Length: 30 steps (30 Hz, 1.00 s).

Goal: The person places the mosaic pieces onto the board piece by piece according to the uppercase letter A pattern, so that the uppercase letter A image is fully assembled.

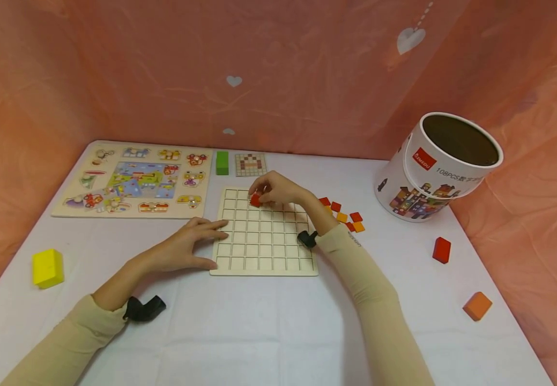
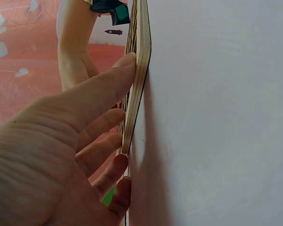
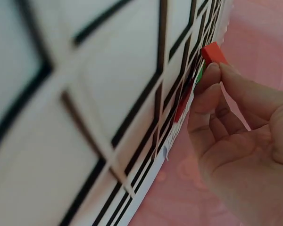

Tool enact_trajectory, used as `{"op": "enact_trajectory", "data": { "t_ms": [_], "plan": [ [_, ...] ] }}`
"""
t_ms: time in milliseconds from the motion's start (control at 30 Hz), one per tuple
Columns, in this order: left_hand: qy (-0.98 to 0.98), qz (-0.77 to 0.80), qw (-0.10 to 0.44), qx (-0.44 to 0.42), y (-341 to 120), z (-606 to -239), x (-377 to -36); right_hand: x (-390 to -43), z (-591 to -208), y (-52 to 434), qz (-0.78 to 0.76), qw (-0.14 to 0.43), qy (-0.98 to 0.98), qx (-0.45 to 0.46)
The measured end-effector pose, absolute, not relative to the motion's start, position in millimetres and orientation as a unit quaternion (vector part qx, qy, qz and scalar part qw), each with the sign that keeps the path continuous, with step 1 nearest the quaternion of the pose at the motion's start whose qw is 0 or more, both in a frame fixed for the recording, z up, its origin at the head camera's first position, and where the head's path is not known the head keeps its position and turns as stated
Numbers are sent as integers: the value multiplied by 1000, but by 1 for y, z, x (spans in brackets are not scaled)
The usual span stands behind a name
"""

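Note:
A pale wooden grid board (image 1: pixel 265 252) lies at the middle of the table. My right hand (image 1: pixel 280 188) is over its far left part and pinches a small red square tile (image 3: pixel 212 52) between thumb and fingertips. In the right wrist view the tile is tilted, close over the grid squares, and a darker red shape (image 3: pixel 183 106) shows low behind the fingers. My left hand (image 1: pixel 182 247) rests by the board's left edge, fingers spread. Its thumb (image 2: pixel 125 63) touches the edge near the front corner; the other fingertips lie along that side.
Loose red and orange tiles (image 1: pixel 342 217) lie right of the board, partly behind my right arm. Behind stand a pattern card (image 1: pixel 251 165), a green block (image 1: pixel 222 163) and a picture puzzle (image 1: pixel 85 182). A white bucket (image 1: pixel 403 177) and yellow (image 1: pixel 47 268), red (image 1: pixel 442 250) and orange (image 1: pixel 477 306) blocks are around.

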<state>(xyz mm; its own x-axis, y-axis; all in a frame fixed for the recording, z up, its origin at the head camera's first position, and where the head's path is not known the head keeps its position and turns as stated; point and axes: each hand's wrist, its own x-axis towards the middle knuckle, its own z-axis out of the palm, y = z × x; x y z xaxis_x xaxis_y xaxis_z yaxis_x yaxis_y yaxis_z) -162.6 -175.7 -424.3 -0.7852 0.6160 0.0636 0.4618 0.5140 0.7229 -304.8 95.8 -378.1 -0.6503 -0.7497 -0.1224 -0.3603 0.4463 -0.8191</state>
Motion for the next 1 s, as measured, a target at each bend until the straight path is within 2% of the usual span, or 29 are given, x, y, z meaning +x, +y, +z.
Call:
{"op": "enact_trajectory", "data": {
  "t_ms": [200,367,467,533,700,1000],
  "plan": [
    [863,382,100,315,-176,-424,-163,-304,-378,90,-377,231,831,-336],
    [862,384,101,313,-177,-424,-163,-297,-375,91,-349,178,856,-337],
    [861,385,102,315,-176,-424,-163,-281,-373,94,-236,129,899,-344],
    [860,385,104,317,-175,-425,-163,-266,-373,95,-137,117,922,-343],
    [861,382,106,320,-174,-426,-163,-239,-377,100,0,166,927,-337],
    [863,382,100,317,-176,-424,-162,-236,-377,108,-76,210,905,-363]
  ]
}}
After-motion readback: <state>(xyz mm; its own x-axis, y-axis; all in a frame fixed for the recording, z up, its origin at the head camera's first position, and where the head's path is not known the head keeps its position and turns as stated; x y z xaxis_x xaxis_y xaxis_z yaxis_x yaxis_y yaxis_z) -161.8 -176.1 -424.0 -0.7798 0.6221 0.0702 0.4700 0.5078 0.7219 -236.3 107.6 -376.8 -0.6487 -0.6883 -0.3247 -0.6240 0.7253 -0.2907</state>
